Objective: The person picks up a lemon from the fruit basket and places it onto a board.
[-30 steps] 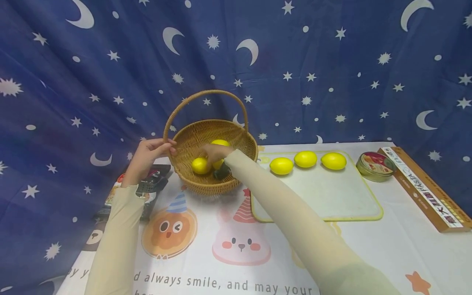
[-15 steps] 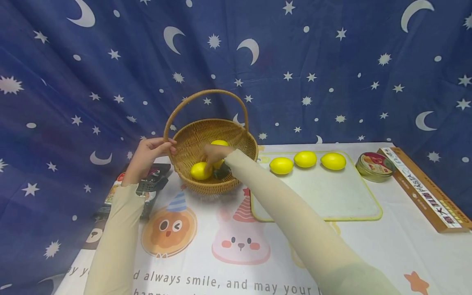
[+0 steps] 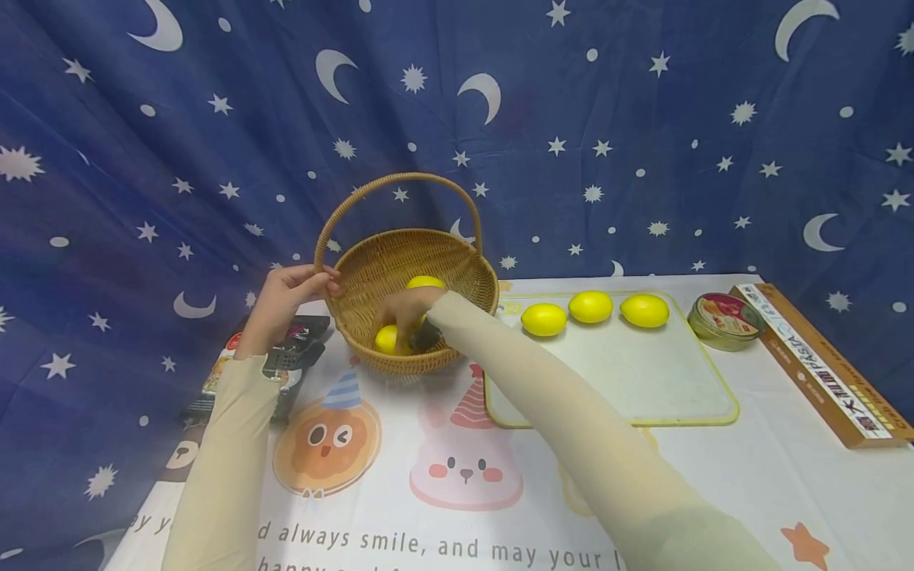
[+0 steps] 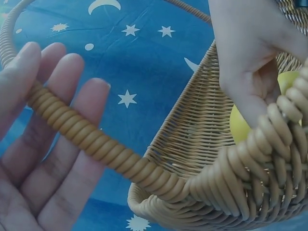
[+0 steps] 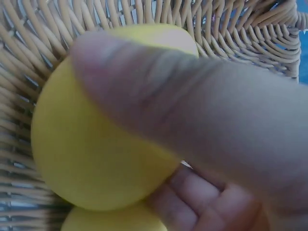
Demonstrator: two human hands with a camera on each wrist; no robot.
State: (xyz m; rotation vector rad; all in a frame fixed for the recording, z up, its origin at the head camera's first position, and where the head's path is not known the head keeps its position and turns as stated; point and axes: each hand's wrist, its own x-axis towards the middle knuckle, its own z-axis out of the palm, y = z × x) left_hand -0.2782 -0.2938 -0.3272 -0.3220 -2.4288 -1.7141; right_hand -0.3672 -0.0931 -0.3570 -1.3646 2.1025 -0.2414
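A wicker basket (image 3: 389,255) with an arched handle (image 3: 400,180) stands tilted toward me. My left hand (image 3: 282,305) grips the foot of the handle at the basket's left side. In the left wrist view, the fingers (image 4: 72,159) curl round the wrapped handle. Inside the basket, my right hand (image 3: 405,309) holds a yellow lemon (image 3: 386,340) near the front wall. The right wrist view has the thumb (image 5: 159,91) over that lemon and the fingers curled on its other side. Another lemon (image 3: 425,281) lies behind the hand, and the right wrist partly hides the basket's contents.
Right of the basket, three lemons (image 3: 589,307) line the far edge of a white cutting board (image 3: 614,381). Beyond it are a round tin (image 3: 725,321) and a long pasta box (image 3: 821,365). A dark food package (image 3: 303,341) lies beneath my left forearm.
Deeper in the basket, my right hand has shifted slightly left and its fingers now cover more of the front lemon. The left hand keeps its grip on the handle.
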